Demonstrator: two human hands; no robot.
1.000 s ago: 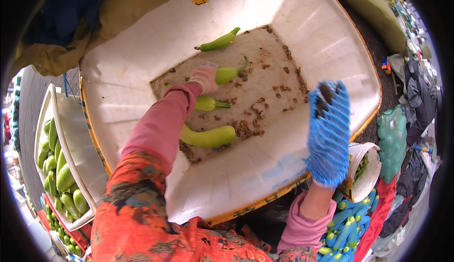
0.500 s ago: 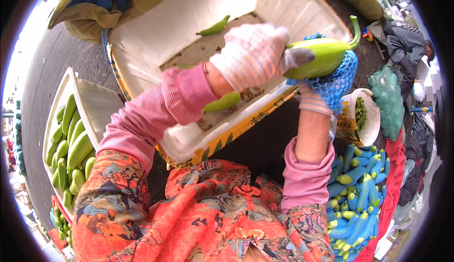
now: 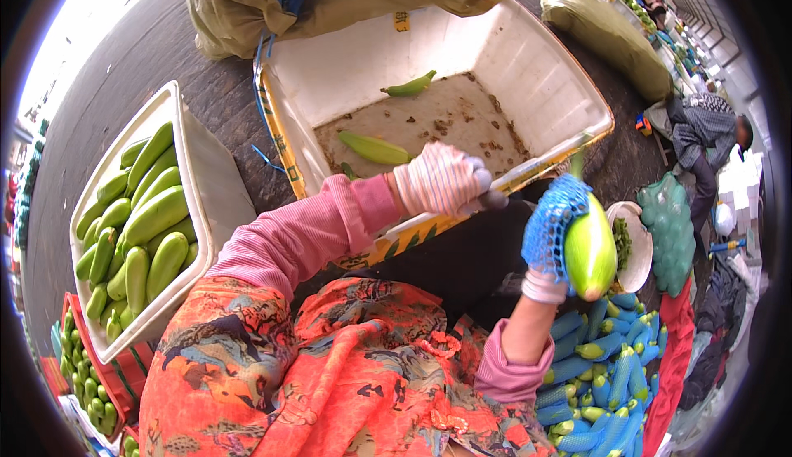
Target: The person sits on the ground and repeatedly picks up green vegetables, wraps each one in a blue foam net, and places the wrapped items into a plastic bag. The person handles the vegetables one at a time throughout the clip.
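Note:
My right hand (image 3: pixel 549 234), under a blue mesh net (image 3: pixel 551 224), grips a pale green eggplant (image 3: pixel 591 251). The eggplant's rounded end points down toward me and its stem end is up, blurred. Mesh covers the hand and lies along the eggplant's left side. My left hand (image 3: pixel 445 181), in a striped glove with grey fingertips, hovers over the near rim of a white foam box (image 3: pixel 528 53). Its fingers are curled closed, apart from the eggplant, and nothing shows in them. Inside the box lie loose eggplants (image 3: pixel 375 148), one partly hidden behind my left arm.
On the left stands a white crate (image 3: pixel 216 185) full of green eggplants, with a red crate (image 3: pixel 132 374) below it. Several blue-netted eggplants (image 3: pixel 610 383) are piled at lower right. Beyond them are a round tub (image 3: pixel 634 247), a green net sack (image 3: pixel 667 218) and a bent-over person (image 3: pixel 701 131).
My left hand has let go of the eggplant and drawn back left and down. The right hand has turned, swinging the eggplant's rounded end toward me. The whole view has shifted.

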